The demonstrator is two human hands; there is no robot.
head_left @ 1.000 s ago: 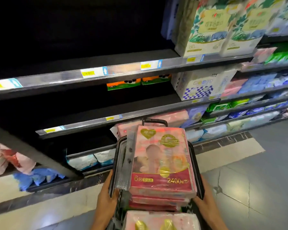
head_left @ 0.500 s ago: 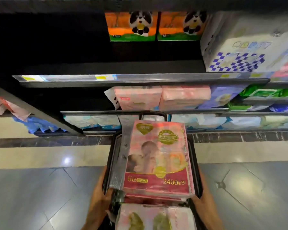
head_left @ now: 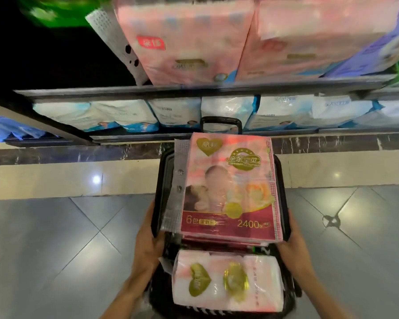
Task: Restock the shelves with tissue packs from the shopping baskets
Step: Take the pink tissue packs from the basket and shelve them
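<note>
A black shopping basket (head_left: 157, 180) sits low in front of me, filled with pink tissue packs. The top pack (head_left: 228, 187) lies flat, face up, with a baby picture and "2400" printed on it. A second pink-and-white pack (head_left: 226, 280) lies nearer me in the basket. My left hand (head_left: 148, 242) grips the basket's left rim and my right hand (head_left: 290, 240) grips its right rim. Matching pink packs (head_left: 184, 40) stand on the shelf above.
A shelf edge (head_left: 194, 90) runs across just past the basket. White-and-blue packs (head_left: 283, 111) fill the lowest shelf. The basket's black pull handle (head_left: 220, 122) stands against them. Grey tiled floor (head_left: 55, 249) spreads left and right.
The view has dropped and closed in on the lower shelves; the basket is now lower and nearer the shelf base. Both hands keep their hold on the rims.
</note>
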